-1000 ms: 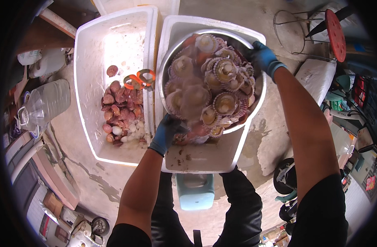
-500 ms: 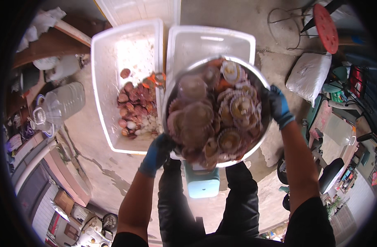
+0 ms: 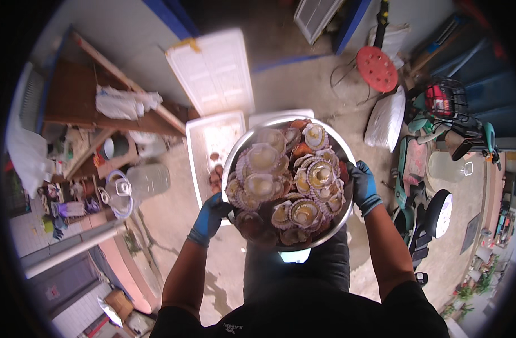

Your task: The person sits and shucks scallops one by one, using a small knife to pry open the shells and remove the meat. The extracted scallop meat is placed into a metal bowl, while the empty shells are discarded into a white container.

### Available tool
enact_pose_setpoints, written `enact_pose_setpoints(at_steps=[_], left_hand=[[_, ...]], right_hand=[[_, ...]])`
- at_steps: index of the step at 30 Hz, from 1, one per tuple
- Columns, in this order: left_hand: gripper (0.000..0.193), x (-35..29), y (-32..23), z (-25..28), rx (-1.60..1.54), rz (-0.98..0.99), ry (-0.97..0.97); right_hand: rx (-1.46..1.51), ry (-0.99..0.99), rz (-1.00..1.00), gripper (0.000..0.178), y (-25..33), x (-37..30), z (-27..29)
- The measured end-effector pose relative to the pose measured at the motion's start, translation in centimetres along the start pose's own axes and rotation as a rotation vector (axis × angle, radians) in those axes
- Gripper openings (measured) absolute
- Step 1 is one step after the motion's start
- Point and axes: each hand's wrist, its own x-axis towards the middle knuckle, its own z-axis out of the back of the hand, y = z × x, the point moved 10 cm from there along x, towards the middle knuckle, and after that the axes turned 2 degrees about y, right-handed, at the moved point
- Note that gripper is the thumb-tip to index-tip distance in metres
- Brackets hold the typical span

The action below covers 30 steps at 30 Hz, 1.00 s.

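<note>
Both my hands wear blue gloves with dark palms and fingers, and between them they carry a round metal basin [image 3: 337, 229] heaped with scallops [image 3: 304, 214] on the half shell. My left hand [image 3: 210, 216] grips the rim at its lower left. On the right side, my right hand [image 3: 361, 187] is closed over the rim. Beneath and beyond the basin stands a white foam box [image 3: 197, 160] with some reddish-brown shellfish [image 3: 215, 178] inside. A second white foam box [image 3: 281, 115] is mostly hidden behind the basin.
A white foam lid [image 3: 213, 73] leans behind the boxes. To the right are a red stool [image 3: 376, 69], a white sack [image 3: 384, 119] and a green scooter [image 3: 405, 169]. A clear plastic jug [image 3: 150, 180] lies left, near a cluttered wooden shelf [image 3: 72, 107]. A pale blue object [image 3: 294, 256] shows below the basin.
The view has shifted, so the boxes sit lower and more surroundings show. My hands still hold the scallop-filled basin, which now covers more of both boxes.
</note>
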Motion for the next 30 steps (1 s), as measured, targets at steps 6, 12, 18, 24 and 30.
enact_pose_setpoints(at_steps=[6, 12, 18, 24, 30], left_hand=[[0.04, -1.0, -10.6, -3.7, 0.066, -0.218, 0.054], [0.041, 1.8, -17.0, -9.0, -0.028, -0.272, -0.073], [0.017, 3.0, -24.6, -17.5, 1.032, -0.449, -0.252], [0.01, 9.2, -30.1, -22.7, 1.168, -0.514, -0.287], [0.023, 14.9, -37.6, -23.0, 0.622, -0.551, -0.379]], right_hand=[[0.075, -0.043, 0.094, 0.017, 8.1, -1.7, 0.6], [0.4, 0.465, 0.121, 0.009, 14.4, 4.2, 2.1], [-0.016, 0.446, 0.131, 0.01, 27.4, 8.3, 4.7], [-0.139, 0.436, 0.118, 0.014, 38.9, 14.8, 6.8], [0.028, 0.519, 0.212, 0.013, 47.7, 22.6, 4.0]])
